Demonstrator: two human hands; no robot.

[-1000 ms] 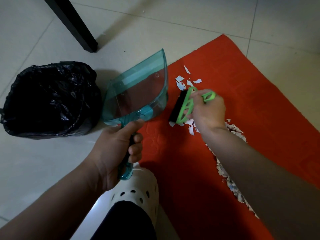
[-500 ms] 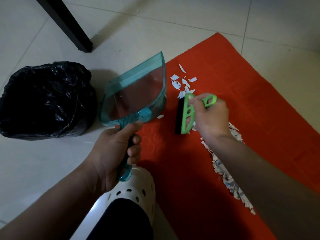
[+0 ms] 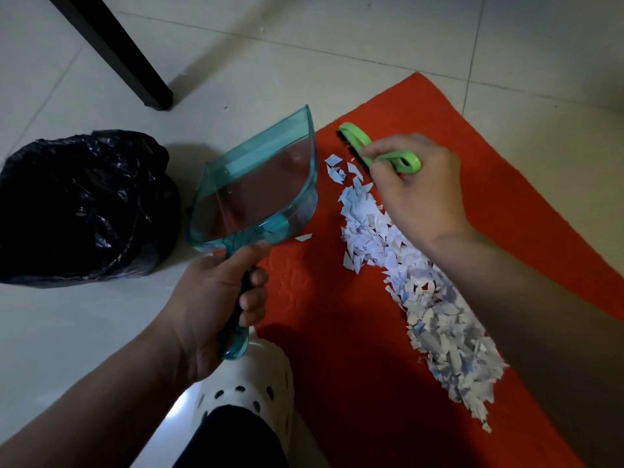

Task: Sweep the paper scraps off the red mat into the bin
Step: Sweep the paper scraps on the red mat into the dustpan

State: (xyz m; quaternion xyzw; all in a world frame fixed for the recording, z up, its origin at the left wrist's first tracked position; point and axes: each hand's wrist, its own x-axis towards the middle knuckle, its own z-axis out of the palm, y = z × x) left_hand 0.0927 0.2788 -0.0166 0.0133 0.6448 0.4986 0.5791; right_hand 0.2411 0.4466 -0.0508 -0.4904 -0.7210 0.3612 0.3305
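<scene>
A red mat (image 3: pixel 337 359) lies on the tiled floor. A long band of white paper scraps (image 3: pixel 415 285) runs diagonally across it. My right hand (image 3: pixel 415 194) grips a green hand brush (image 3: pixel 358 143), whose dark bristles sit at the band's far end. A teal see-through dustpan (image 3: pixel 256 190) is held by its handle in my left hand (image 3: pixel 216 298); it is empty and sits at the mat's left edge, tilted. A bin lined with a black bag (image 3: pixel 81 204) stands on the floor left of the dustpan.
A black table leg (image 3: pixel 135 72) slants down to the floor behind the bin. A foot in a white clog (image 3: pixel 250 383) stands at the mat's near left edge. One loose scrap (image 3: pixel 304 237) lies beside the dustpan.
My right hand has carried the brush away from me to the far end of the scraps. The scrap band now shows beside my forearm. The dustpan has stayed in place.
</scene>
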